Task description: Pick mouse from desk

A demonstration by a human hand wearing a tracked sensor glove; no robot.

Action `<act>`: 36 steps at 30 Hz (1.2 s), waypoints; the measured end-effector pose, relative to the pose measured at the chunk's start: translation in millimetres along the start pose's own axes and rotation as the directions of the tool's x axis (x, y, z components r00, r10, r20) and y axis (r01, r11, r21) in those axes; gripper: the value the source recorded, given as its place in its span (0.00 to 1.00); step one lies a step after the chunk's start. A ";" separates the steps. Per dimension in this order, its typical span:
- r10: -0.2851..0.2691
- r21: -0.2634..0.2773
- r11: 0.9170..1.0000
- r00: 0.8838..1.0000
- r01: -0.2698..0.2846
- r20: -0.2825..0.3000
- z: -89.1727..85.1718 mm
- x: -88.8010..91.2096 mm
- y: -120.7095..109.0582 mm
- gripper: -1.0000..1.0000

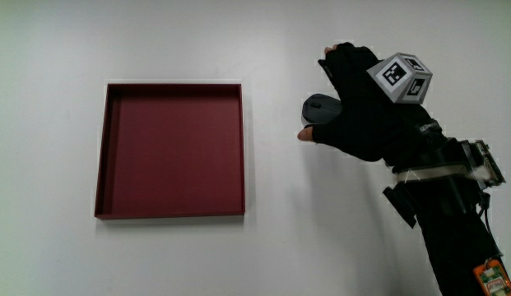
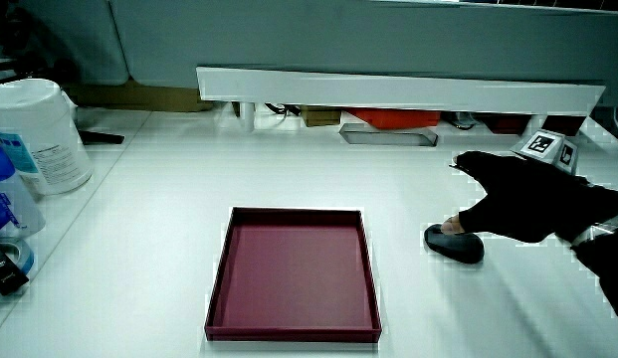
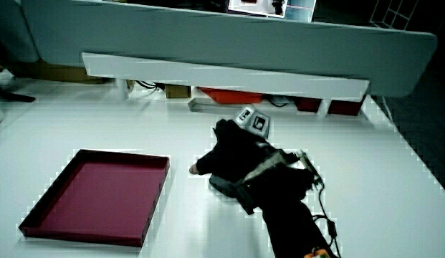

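We see the mouse (image 1: 315, 109), a dark rounded shape, lying on the white table (image 1: 288, 247) beside the dark red tray (image 1: 171, 148), apart from it. The hand (image 1: 360, 111) in its black glove lies over the mouse, its fingers curled down around the body and a bare fingertip (image 1: 304, 135) showing at the mouse's nearer edge. In a side view the mouse (image 2: 454, 244) sits flat on the table under the hand (image 2: 527, 199). On the back of the hand we see the patterned cube (image 1: 401, 78). In a side view a white tub (image 2: 40, 134) stands near the table's edge, well apart from the tray (image 2: 294, 273).
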 end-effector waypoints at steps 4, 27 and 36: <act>-0.051 -0.019 0.999 0.999 0.051 -0.018 -4.3 16.3 12.5 0.50; -0.286 -0.127 0.948 0.956 0.293 0.068 -48.6 63.2 59.2 0.50; -0.298 -0.132 0.942 0.951 0.307 0.084 -49.7 59.0 60.1 0.63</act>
